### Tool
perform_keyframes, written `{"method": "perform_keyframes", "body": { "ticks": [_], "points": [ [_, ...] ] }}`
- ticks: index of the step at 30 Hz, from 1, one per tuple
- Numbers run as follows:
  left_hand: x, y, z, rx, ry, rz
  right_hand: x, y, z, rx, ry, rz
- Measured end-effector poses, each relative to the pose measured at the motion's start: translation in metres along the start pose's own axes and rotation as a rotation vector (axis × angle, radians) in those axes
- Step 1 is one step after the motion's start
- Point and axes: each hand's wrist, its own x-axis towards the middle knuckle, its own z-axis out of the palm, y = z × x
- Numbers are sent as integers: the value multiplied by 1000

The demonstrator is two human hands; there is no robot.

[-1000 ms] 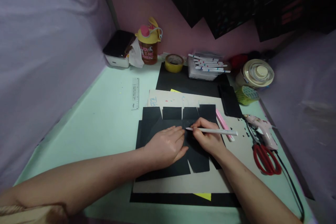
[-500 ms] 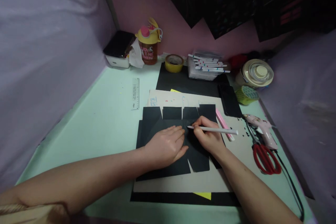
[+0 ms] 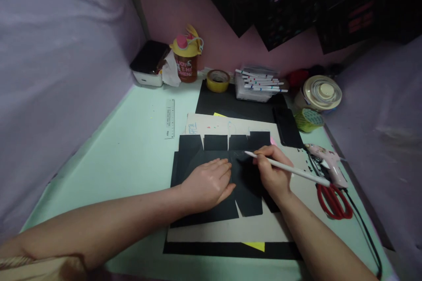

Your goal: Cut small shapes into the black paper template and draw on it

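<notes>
My left hand (image 3: 209, 184) lies flat on a black paper piece (image 3: 249, 189) with cut flaps along its top edge, fingers stretched and close together. The white pen (image 3: 293, 170) is pinched in my right hand (image 3: 275, 173), its tip pointing left over the paper just below the flaps. Whether the tip touches the paper, I cannot tell. Faint light lines show on the black surface near the tip. Under the black paper is a pale board (image 3: 224, 232), with a larger black sheet (image 3: 198, 248) beneath it.
Scissors (image 3: 334, 202) and a pink glue gun (image 3: 329, 162) lie at the right, near a black phone (image 3: 287, 127). A ruler (image 3: 170, 118) is at the left. Along the back stand a bottle (image 3: 186, 63), yellow tape (image 3: 217, 81) and a box of pens (image 3: 259, 85).
My right hand has moved slightly right with the pen, which is now tilted more, its tip higher and farther right. My left hand has stayed in place.
</notes>
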Motion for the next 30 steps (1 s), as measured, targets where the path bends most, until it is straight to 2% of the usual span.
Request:
{"method": "perform_keyframes", "body": {
  "ticks": [2, 4, 10, 22, 30],
  "points": [
    [0, 0, -1, -1, -6, 2, 0, -2, -5, -2, 113, 2],
    [0, -2, -1, -1, -16, 0, 0, -3, -8, -35, 169, 34],
    [2, -8, -2, 8, -21, -6, 1, -7, -8, -13, 201, 78],
    [3, -8, -2, 7, -27, -18, -2, -3, -2, -26, -4, 193],
    [3, -7, -2, -6, -34, -20, 1, -4, 3, -166, -121, 123]
  ]
}}
